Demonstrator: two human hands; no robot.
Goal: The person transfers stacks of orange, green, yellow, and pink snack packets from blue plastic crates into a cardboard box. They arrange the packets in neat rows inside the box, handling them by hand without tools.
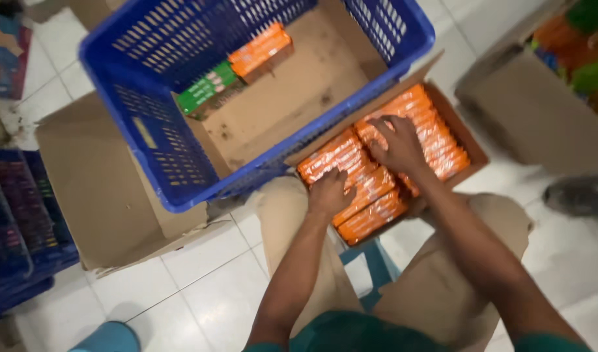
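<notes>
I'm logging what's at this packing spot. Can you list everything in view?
cardboard box: one, brown, on the lap, filled with packs
orange packs: many, in rows inside the box
basket: one, blue plastic, left of the box, cardboard-lined
orange cartons: a few, inside the basket
green carton: one, beside them
flat cardboard: brown, under the basket
second box: brown, top right
stool: blue, between the knees
left hand: on the packs
right hand: on the packs
</notes>
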